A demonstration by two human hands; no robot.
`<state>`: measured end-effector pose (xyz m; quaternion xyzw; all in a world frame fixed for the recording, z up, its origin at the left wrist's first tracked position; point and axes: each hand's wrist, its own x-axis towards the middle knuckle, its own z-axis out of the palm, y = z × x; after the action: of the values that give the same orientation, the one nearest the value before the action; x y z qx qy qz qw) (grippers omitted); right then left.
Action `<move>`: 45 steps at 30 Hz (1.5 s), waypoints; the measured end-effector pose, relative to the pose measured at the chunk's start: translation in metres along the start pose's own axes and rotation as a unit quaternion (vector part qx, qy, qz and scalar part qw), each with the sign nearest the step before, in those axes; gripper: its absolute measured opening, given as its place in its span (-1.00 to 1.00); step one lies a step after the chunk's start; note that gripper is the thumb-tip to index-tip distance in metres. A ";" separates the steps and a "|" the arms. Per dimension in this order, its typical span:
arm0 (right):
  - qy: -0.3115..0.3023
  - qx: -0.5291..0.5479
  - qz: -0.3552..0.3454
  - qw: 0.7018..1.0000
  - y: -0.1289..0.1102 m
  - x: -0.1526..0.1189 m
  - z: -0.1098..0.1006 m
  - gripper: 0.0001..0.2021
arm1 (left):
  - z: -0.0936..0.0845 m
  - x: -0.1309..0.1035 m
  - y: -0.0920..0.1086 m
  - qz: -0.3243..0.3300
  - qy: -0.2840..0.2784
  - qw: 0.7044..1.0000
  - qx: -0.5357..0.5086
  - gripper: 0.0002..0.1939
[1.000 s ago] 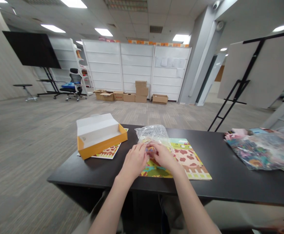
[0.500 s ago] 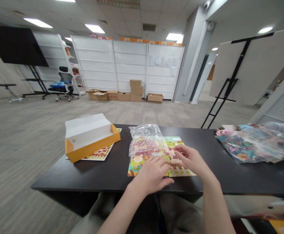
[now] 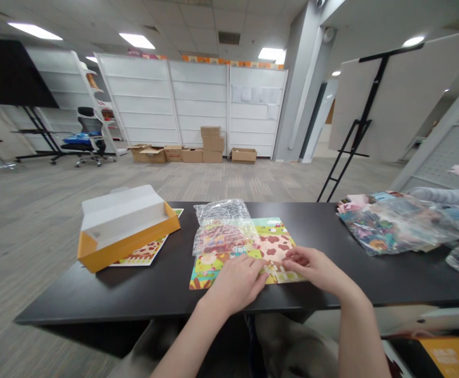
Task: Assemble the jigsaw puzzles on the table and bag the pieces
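A colourful farm-picture puzzle [image 3: 274,244] lies flat on the dark table, with a seam near its lower edge. Crumpled clear plastic wrap [image 3: 227,220] covers its upper left part. My left hand [image 3: 239,281] rests on the lower middle of the puzzle, fingers extended and lying flat, thumb out to the right. My right hand [image 3: 314,268] is at the puzzle's lower right, palm inward, with its fingers bent but apart and the tips touching or just over the surface. I see nothing held in either hand.
On the left of the table [image 3: 115,296] an open yellow box [image 3: 135,239] with a white lid sits partly on another picture sheet [image 3: 145,254]. Plastic-bagged colourful items [image 3: 395,223] lie at the right. Cardboard boxes [image 3: 212,144] stand along the far shelves.
The view has turned slightly right. My left hand's thumb has drawn in closer to its fingers, and my right hand has come down toward the puzzle's lower right part.
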<state>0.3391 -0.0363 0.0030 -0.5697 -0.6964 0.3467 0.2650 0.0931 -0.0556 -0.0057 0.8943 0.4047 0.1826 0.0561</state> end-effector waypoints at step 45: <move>0.135 -0.060 0.115 0.982 0.032 -0.010 -0.016 -0.74 | 0.005 0.003 0.007 0.025 -0.021 0.999 -0.027 -0.77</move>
<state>0.3729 -0.0395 -0.0125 -0.7027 -0.6030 0.2525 0.2807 0.1012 -0.0578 -0.0076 0.9058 0.3763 0.1757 0.0839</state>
